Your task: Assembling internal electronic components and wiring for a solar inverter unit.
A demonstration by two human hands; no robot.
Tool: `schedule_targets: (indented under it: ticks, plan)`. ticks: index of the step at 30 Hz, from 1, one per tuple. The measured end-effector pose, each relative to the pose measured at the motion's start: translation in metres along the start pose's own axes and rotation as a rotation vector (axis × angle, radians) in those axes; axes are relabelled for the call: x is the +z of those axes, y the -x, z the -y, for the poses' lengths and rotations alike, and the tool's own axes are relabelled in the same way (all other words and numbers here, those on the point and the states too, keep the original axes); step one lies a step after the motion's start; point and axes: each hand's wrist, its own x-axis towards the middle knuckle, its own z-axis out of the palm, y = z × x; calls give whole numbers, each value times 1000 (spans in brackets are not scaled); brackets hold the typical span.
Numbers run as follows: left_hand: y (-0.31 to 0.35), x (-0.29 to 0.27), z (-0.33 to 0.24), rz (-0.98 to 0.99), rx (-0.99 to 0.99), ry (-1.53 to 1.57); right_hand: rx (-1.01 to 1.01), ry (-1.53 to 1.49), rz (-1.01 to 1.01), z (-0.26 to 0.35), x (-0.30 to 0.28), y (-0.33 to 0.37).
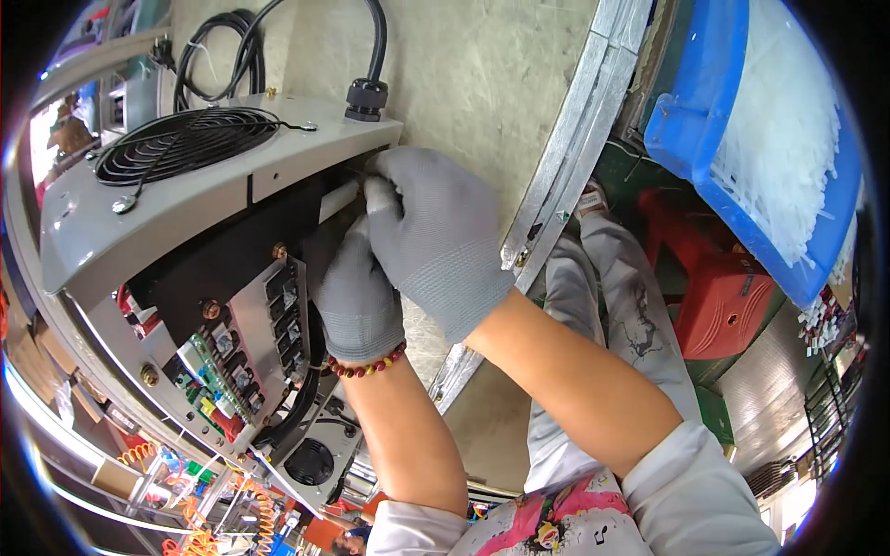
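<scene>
Both gloved: left hand (360, 295) and right hand (436, 236) at frame centre, fingertips hidden inside grey machine housing (139, 218); grip impossible to tell; wrists bent inward, touching.

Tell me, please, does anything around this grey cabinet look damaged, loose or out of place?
Nothing stands out. The cabinet lies open with its circuit boards exposed; both gloved hands, left and right, work at its upper edge. The fan grille and black cable look intact.

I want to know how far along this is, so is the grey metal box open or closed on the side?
Open: the grey box shows its circuit boards, and both gloved hands, left and right, reach into it.
</scene>
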Motion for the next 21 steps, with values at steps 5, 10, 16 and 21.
schedule_targets:
  ticks: [5, 10, 16, 21]
  plan:
    - [-7, -13, 7, 77, 248, -440, 201, 62, 291, 5, 2, -16]
    - [-11, -18, -9, 316, 203, -707, 250, 36, 427, 4, -5, -32]
    - [10, 8, 13, -93, -31, 404, 133, 170, 480, 11, -11, -34]
    - [15, 24, 22, -210, -36, 476, -88, 454, 438, 15, -11, -26]
